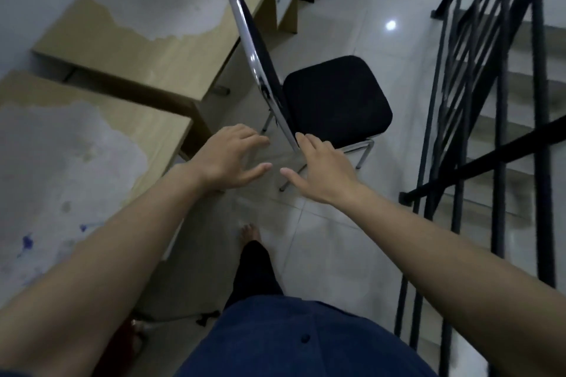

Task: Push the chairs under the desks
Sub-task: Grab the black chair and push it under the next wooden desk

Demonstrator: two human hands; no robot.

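Near desk at left, worn top with pale patches and blue marks; far desk beyond it, also patchy, a gap between the two. Left hand reaches forward, fingers spread and slack, holding nothing, just left of the chair's back edge, not touching it. Chair stands on the tiled floor right of the far desk, not under it; black seat faces right, away from the desks, chrome-edged backrest toward the desks. Right hand also spread wide, empty, fingertips at the near end of the backrest; contact looks likely but can't tell for sure. Bare foot and dark trouser leg low centre, blue shirt at bottom. Black stair railing at right, steps behind it.
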